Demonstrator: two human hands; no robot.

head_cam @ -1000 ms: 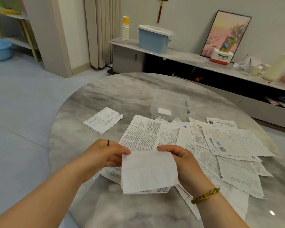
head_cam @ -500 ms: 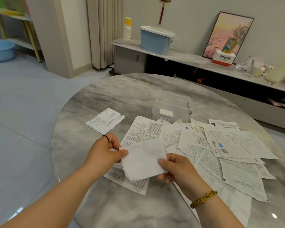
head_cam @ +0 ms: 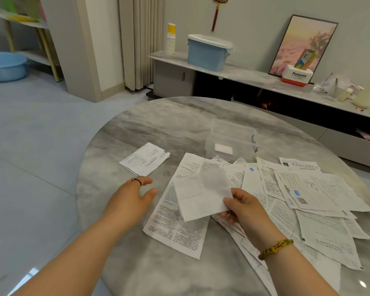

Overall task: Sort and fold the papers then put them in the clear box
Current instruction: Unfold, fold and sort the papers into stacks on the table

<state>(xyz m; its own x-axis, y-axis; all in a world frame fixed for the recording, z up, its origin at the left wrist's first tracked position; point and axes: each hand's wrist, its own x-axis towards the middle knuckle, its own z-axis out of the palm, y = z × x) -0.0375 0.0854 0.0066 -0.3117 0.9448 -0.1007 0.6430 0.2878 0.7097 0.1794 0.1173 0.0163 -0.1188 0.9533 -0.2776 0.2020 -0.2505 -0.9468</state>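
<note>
The right grip point(head_cam: 246, 210) pinched the folded paper point(head_cam: 201, 193) by a corner, seemingly bound for the box point(head_cam: 233, 130); the left grip point(head_cam: 130, 197) hovered, fingers apart, holding nothing

"Panasonic" on the white and red box point(head_cam: 297, 76) on the far sideboard point(head_cam: 254, 76); papers' print too small.

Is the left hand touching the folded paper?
Apart. Head view shows a clear gap between the left hand and the folded paper; only the right hand pinches it.
</note>
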